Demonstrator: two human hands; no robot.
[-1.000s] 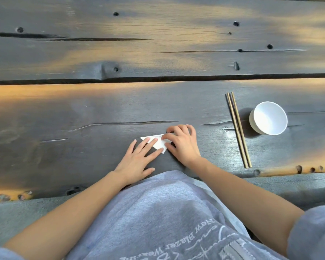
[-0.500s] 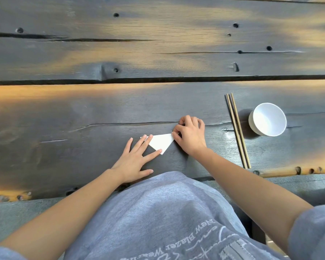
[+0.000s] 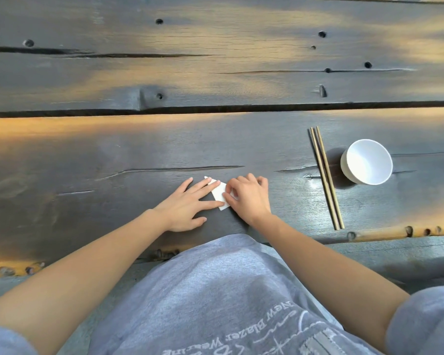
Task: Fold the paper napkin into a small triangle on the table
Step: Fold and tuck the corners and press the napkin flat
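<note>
Napkin (image 3: pixel 219 194) white, folded small, flat under both hands.

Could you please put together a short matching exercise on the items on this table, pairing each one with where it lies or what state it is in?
Things:
1. paper napkin
2. chopsticks
3. bowl
4. left hand

Places or states:
A. white, empty, farthest to the right
B. lying flat, fingers spread, on the napkin's left side
C. a thin pair lying side by side just left of the bowl
D. folded small, pressed between both hands

Right pairs: 1-D, 2-C, 3-A, 4-B
</note>
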